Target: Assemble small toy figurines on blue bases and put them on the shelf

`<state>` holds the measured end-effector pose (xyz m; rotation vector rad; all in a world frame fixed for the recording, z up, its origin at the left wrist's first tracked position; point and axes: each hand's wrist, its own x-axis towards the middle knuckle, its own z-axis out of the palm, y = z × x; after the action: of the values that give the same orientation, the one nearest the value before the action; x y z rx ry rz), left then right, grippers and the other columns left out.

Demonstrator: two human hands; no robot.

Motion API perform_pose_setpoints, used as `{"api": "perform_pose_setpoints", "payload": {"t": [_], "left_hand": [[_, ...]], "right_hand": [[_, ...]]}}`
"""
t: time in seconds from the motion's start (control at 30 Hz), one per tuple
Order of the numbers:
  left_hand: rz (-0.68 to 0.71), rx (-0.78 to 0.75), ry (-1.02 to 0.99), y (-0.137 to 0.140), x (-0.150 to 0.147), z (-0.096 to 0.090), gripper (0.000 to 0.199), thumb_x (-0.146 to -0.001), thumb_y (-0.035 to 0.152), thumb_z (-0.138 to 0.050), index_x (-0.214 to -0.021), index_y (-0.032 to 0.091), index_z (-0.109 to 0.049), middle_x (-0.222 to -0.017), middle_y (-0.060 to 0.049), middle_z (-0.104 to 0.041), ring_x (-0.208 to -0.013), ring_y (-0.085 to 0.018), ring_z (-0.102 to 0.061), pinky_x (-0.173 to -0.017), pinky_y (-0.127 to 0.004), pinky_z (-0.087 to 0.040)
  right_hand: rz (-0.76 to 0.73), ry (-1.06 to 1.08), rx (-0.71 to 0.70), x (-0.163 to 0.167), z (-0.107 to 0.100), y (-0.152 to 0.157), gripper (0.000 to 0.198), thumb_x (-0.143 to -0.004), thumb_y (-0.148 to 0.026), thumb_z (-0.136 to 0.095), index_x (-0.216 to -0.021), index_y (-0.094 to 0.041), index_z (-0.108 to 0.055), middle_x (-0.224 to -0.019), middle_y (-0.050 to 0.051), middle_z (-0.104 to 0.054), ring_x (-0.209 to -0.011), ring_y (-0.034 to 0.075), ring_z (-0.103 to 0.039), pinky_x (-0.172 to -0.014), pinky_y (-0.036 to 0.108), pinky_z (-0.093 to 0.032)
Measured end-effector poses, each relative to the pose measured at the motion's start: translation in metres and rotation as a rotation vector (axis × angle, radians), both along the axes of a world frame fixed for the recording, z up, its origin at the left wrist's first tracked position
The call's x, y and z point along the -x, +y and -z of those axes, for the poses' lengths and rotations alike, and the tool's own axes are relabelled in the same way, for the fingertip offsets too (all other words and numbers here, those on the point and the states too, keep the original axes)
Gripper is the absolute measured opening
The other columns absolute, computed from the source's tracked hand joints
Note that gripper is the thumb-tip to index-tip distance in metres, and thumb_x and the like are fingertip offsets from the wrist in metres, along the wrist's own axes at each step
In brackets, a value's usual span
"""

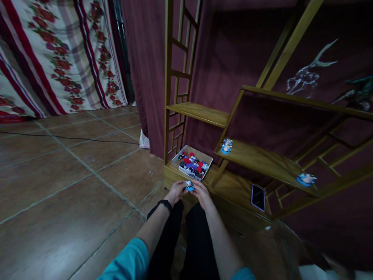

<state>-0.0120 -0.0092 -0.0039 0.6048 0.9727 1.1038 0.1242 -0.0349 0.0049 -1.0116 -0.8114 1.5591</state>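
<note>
Between my two hands I hold a small figurine [189, 186] with a white top and a round blue base. My left hand [176, 191] grips it from the left, fingers closed at its side. From the right, the fingers of my right hand [202, 193] are closed on the same figurine. Just beyond my hands, a shallow cardboard box [178, 158] on the lowest shelf holds several more figurines in red, purple, black and white. Blue-based figurines [226, 146] stand at the left end of the middle shelf, and another figurine [306, 179] is at its right end.
The wooden shelf unit [198, 112] stands against a dark red curtain. A phone [258, 197] lies on the lowest board. Higher up at right are a clear deer-like ornament [304, 77] and a dark green ornament [359, 93]. A black cable [70, 138] crosses the tiled floor at left.
</note>
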Motion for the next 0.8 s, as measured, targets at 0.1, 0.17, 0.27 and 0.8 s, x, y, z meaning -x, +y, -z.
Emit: {"api": "perform_pose_setpoints", "payload": {"t": [0.1, 0.17, 0.27, 0.8], "left_hand": [[-0.003, -0.020, 0.002, 0.000, 0.000, 0.001, 0.013, -0.066, 0.021, -0.069, -0.070, 0.010, -0.063, -0.057, -0.003, -0.061, -0.045, -0.007, -0.052, -0.043, -0.017, -0.042], [0.011, -0.026, -0.003, 0.000, 0.000, -0.001, 0.014, -0.066, 0.022, -0.069, -0.069, 0.010, -0.063, -0.059, -0.004, -0.061, -0.046, -0.007, -0.053, -0.044, -0.017, -0.043], [0.046, -0.016, -0.017, -0.002, 0.002, -0.005, 0.012, -0.067, 0.022, -0.068, -0.070, 0.010, -0.064, -0.061, -0.005, -0.063, -0.050, -0.009, -0.056, -0.049, -0.019, -0.046], [0.128, -0.105, -0.162, -0.010, 0.006, -0.011, 0.036, -0.062, 0.010, -0.072, -0.097, 0.012, -0.063, -0.088, -0.009, -0.067, -0.074, -0.012, -0.063, -0.073, -0.023, -0.048]], "right_hand": [[0.001, 0.003, 0.015, 0.001, 0.002, 0.003, 0.034, -0.058, -0.032, -0.071, -0.088, -0.019, -0.065, -0.085, 0.005, -0.068, -0.073, 0.015, -0.061, -0.068, 0.029, -0.046], [0.002, 0.013, 0.022, 0.001, 0.003, 0.004, 0.034, -0.057, -0.032, -0.072, -0.086, -0.017, -0.065, -0.083, 0.005, -0.068, -0.073, 0.016, -0.062, -0.068, 0.029, -0.046], [0.002, 0.023, 0.023, 0.001, 0.002, 0.004, 0.033, -0.058, -0.032, -0.072, -0.086, -0.017, -0.065, -0.082, 0.006, -0.068, -0.073, 0.016, -0.062, -0.068, 0.029, -0.047], [-0.005, 0.124, -0.021, 0.000, -0.002, 0.001, 0.040, -0.055, -0.022, -0.072, -0.094, -0.019, -0.066, -0.102, 0.006, -0.066, -0.094, 0.021, -0.060, -0.083, 0.035, -0.046]]}}
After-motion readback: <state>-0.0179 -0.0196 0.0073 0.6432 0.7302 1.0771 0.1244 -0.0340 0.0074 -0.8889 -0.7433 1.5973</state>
